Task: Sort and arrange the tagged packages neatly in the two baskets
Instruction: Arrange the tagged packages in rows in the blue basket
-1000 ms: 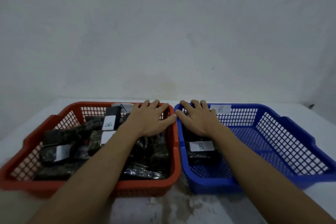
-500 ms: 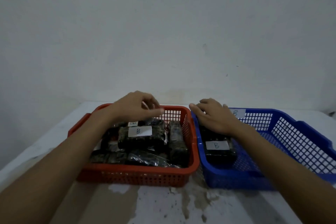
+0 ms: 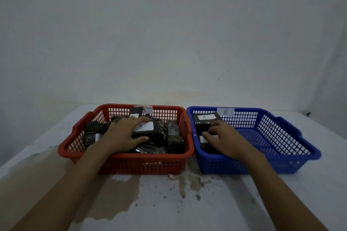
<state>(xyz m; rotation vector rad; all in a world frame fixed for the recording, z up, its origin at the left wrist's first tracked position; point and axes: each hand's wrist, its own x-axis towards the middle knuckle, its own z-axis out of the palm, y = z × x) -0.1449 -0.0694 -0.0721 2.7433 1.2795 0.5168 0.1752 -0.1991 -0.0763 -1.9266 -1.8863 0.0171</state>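
Left hand on a misfiled B package; destination lies to the right.

Table [image 3: 169, 202] stained in front of me, both forearms reaching out over it. My left hand [image 3: 124, 135] is inside the red basket [image 3: 131, 156], clamped across the B package [image 3: 155, 131]: thumb on its near edge, fingers over its far edge. That package lies on top of the heap, long axis running left to right. My right hand [image 3: 225, 137] is in the near left corner of the blue basket [image 3: 262, 157], fingers curled onto the near package [image 3: 202, 139] there. A far package [image 3: 204, 120], also tagged B, sits just behind it. The B label [image 3: 225, 111] on the blue basket's far rim settles the route: the package goes right, over the two touching rims. The left hand is nearer and has it.
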